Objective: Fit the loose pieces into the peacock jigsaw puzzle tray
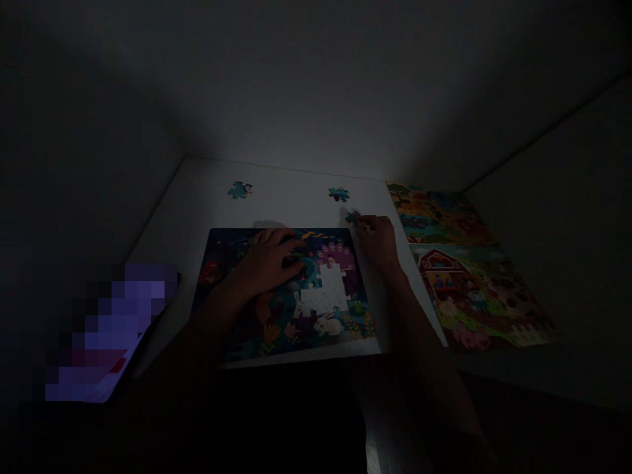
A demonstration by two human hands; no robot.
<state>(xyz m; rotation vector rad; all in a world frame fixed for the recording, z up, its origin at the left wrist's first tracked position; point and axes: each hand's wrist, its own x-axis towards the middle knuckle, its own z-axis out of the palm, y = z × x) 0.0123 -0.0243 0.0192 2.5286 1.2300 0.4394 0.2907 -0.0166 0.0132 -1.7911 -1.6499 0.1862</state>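
1. We see a white table (276, 191) carrying a puzzle board (291, 296), long axis left to right, with one white gap in its picture.
2. Our left hand (266, 260) lies flat and spread on the board.
3. Our right hand (379, 240), just beyond the board's far right corner, pinches a small puzzle piece (352, 218) in its fingertips; which way it points we cannot tell.
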